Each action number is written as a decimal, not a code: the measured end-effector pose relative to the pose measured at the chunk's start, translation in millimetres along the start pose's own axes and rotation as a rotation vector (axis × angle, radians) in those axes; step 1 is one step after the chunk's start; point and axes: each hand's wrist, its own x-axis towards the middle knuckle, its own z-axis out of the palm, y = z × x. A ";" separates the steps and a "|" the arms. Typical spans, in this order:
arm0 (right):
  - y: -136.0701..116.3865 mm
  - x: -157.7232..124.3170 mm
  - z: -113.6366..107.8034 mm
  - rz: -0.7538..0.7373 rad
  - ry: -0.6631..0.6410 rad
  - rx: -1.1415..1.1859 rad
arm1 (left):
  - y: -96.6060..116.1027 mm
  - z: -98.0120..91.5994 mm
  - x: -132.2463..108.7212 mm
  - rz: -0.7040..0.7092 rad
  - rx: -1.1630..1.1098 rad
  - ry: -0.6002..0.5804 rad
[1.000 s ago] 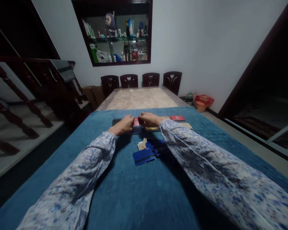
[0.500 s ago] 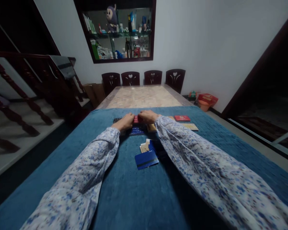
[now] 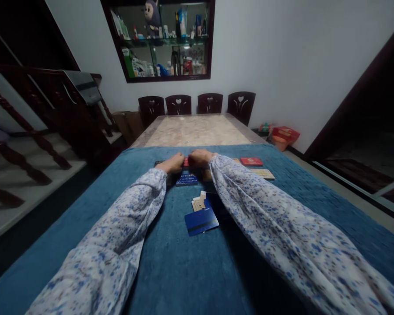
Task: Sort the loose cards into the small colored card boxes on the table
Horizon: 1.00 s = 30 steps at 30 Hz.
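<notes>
Both arms reach forward over a blue cloth. My left hand (image 3: 173, 163) and my right hand (image 3: 199, 158) sit close together, fingers curled on opposite ends of a red card (image 3: 186, 162). Just below it lies a dark blue card (image 3: 187, 180) with light lettering. A dark card (image 3: 159, 162) is partly covered by my left hand. Nearer to me, a blue card with a dark stripe (image 3: 201, 221) lies at an angle against several loose cards (image 3: 198, 203), part of them hidden by my right sleeve. Right of my right hand are another red card (image 3: 251, 162) and a pale yellow card (image 3: 264, 173).
The blue cloth (image 3: 170, 262) covers the near part of a long stone-topped table (image 3: 193, 129). Several dark chairs (image 3: 178, 105) stand at its far end. A stair railing (image 3: 29, 170) runs along the left. A red bag (image 3: 286, 134) sits on the floor at right.
The view has tilted slightly, so the table items appear shifted a little. Both hands stay at the red card, with hardly any movement.
</notes>
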 end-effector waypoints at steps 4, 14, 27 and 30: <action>4.3 8.1 3.0 0.002 -0.032 0.021 | -1.2 0.4 2.8 -0.004 0.014 -0.030; 3.9 14.5 3.3 -0.024 -0.093 0.065 | 0.7 -3.1 2.9 -0.006 0.061 -0.108; 4.7 26.6 11.3 0.006 -0.036 0.072 | 7.1 -13.6 7.0 -0.012 0.019 -0.209; 2.6 29.5 18.1 0.025 0.084 0.082 | 12.1 -16.1 6.4 -0.057 0.042 -0.238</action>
